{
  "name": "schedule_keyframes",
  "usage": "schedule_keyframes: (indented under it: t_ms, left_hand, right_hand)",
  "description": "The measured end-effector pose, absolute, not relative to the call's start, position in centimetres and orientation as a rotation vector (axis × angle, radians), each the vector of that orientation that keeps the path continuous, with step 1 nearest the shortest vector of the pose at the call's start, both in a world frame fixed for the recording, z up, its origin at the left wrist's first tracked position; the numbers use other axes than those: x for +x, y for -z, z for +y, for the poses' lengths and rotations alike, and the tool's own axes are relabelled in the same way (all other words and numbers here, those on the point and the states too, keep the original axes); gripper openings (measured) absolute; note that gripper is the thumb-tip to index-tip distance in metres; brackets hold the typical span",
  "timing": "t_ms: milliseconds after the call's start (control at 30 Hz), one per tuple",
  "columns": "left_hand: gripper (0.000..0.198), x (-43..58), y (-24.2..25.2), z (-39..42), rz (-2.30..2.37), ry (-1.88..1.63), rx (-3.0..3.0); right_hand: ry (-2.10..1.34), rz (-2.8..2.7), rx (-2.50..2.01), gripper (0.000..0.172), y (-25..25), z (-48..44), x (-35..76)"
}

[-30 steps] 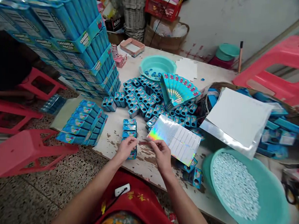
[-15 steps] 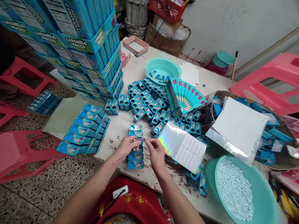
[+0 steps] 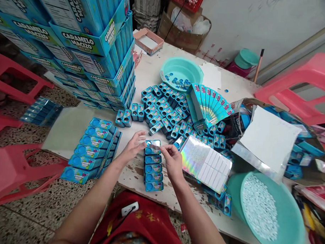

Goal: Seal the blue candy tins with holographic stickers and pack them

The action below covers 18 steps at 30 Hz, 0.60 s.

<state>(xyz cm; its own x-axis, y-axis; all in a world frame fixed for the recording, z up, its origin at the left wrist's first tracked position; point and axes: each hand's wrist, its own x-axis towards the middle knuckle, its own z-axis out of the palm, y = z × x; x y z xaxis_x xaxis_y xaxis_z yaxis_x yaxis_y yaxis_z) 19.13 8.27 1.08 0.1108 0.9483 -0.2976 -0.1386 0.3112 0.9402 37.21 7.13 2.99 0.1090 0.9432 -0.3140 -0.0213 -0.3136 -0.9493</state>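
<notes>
A column of small blue tins (image 3: 153,168) with printed lids stands on the table in front of me. My right hand (image 3: 173,159) pinches one end of a small shiny sticker strip (image 3: 155,147), held over the tins near the far end of the column. On the other side of the column, my left hand (image 3: 133,147) has its fingers apart and holds nothing; its fingertips are close to the strip's left end. Just right of my right hand lies a holographic sticker sheet (image 3: 193,157) with pale rectangular outlines. Several more tins (image 3: 89,151) sit in slanting rows at the left.
Loose tins (image 3: 163,109) crowd the table's middle, under a fanned display box (image 3: 208,104). A teal basin (image 3: 164,79) holds small blue discs; a teal tub (image 3: 236,188) holds pale pellets. Boxed tins (image 3: 82,44) tower at left. Pink stools (image 3: 299,84) stand either side.
My left hand has let go of the strip and moved left, its fingers spreading. My right hand keeps the strip, now nearer the column's far end. The view has shifted slightly.
</notes>
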Motion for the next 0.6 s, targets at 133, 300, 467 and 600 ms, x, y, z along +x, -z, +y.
schedule_keyframes:
  t_ms: [133,300,467,600]
  left_hand:
    - [0.045,20.9,-1.0,8.4,0.980,-0.832,0.813]
    - [0.021,20.9,1.0,8.4,1.268,-0.793,0.820]
    - [0.024,19.9,2.7,8.9,1.359,-0.824,0.903]
    - [0.016,20.0,3.8,9.3,1.455,-0.820,1.018]
  right_hand:
    - [-1.384,-0.979,-1.472,0.022,-3.2,6.6,37.1]
    - [-1.195,-1.096,-1.628,0.022,0.1,6.9,35.3]
    - [-0.781,-1.253,-1.831,0.019,3.2,7.9,33.8]
    - [-0.741,-1.267,-1.878,0.017,4.4,8.6,33.5]
